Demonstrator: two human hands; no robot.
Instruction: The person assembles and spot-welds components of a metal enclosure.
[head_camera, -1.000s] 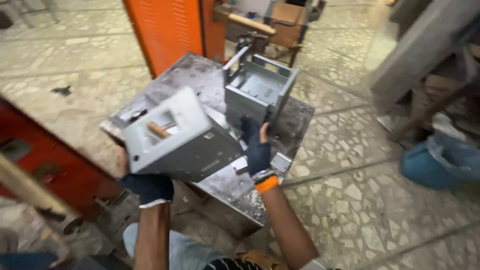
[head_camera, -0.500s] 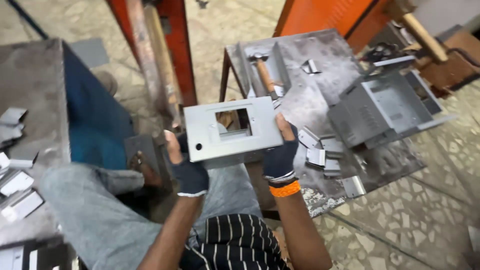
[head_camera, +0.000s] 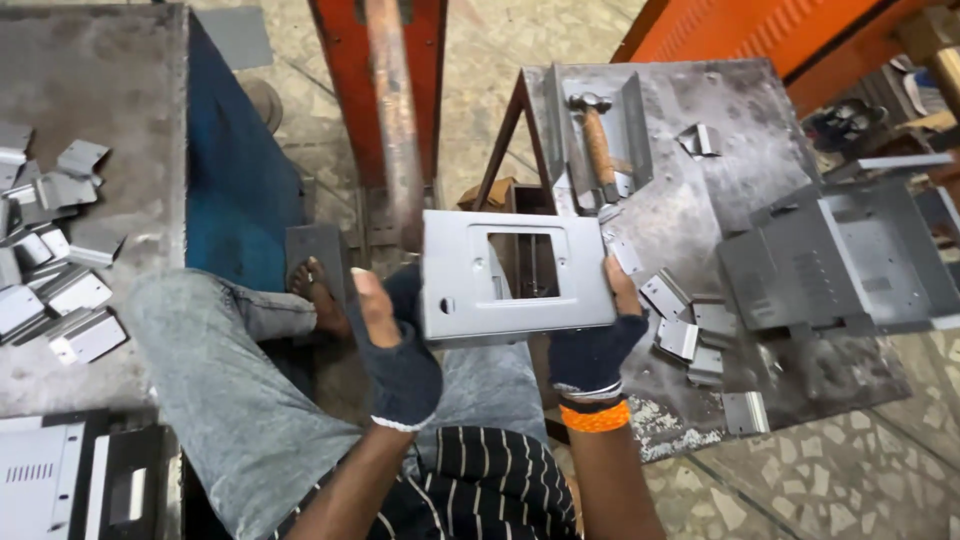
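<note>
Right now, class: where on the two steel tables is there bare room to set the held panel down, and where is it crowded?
Right table: bare steel between the hammer and the folded box. Crowded along its near-left edge with brackets. Left table: bare far middle; clips crowd its left side.

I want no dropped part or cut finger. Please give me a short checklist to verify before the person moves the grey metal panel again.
1. Left hand grips the grey panel: ok.
2. Right hand grips its other edge: ok.
3. Fingertips covered: not ok, fingerless gloves.
4. Steel table has space: not ok, small brackets and a hammer lie there.
5. Panel edges sharp: cannot tell.
</note>
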